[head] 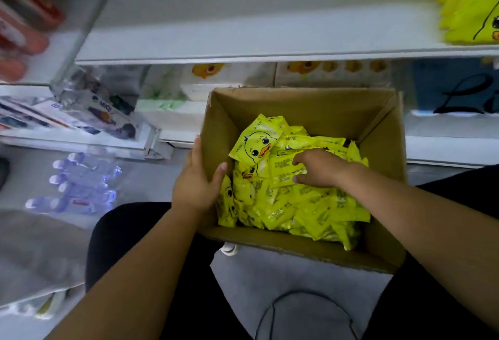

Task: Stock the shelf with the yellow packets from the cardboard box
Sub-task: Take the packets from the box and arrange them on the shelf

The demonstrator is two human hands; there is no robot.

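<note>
Nearest us, a grey floor [270,280] and dark-clothed legs [129,234] frame the open cardboard box [310,105], which sits in front of white store shelving. Our left hand [197,186] clasps the box's left wall, thumb inside and fingers curled over the outer face. Our right hand [321,168] reaches down into the box, fingers and thumb closing around one yellow packet [283,169] on top of the pile; whether it is firmly gripped we cannot tell. The yellow packets [297,204], printed with a cartoon duck, fill the bottom of the box in a loose heap, one lying face up [256,142] toward the box's far left.

Left of the box, a clear-wrapped pack of bottles [78,186] lies on the floor, and beyond it a low shelf carries blurred flat packages [81,115]. Just behind the box, a lower shelf holds white cartons [270,75] with duck pictures. Above and beyond the box, the white shelf [243,21] stretches wide, mostly bare, with more yellow duck packets [469,5] standing at its far right. Red items [24,21], blurred, sit far left of the box.
</note>
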